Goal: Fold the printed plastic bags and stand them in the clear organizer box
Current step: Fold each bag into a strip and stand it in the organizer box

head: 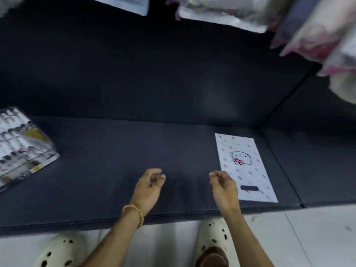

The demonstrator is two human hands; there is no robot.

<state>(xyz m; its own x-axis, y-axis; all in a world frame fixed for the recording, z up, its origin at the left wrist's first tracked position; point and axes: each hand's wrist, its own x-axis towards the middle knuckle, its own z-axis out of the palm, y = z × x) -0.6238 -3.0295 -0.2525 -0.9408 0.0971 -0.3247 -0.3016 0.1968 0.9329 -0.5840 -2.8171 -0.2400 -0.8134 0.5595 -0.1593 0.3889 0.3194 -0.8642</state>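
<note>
We see both hands over dark cushion [119, 151], apart, holding nothing. Left hand [149, 186]: loose grip, fingers curled inward, bead bracelet [134, 211] on wrist. Right hand [224, 186]: same loose curl, empty, its knuckles just beside near-left edge of printed bag [245, 166]. Bag lies flat, unfolded, on cushion's right part, cat print and handle slot showing. Clear box [21, 147] at far left, tilted, folded bags standing inside. We note blurred pillows [316, 33] top right.

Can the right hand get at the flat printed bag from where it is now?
Probably yes: the right hand, holding nothing, hovers at the printed bag's left edge, and nothing lies on the bag.
</note>
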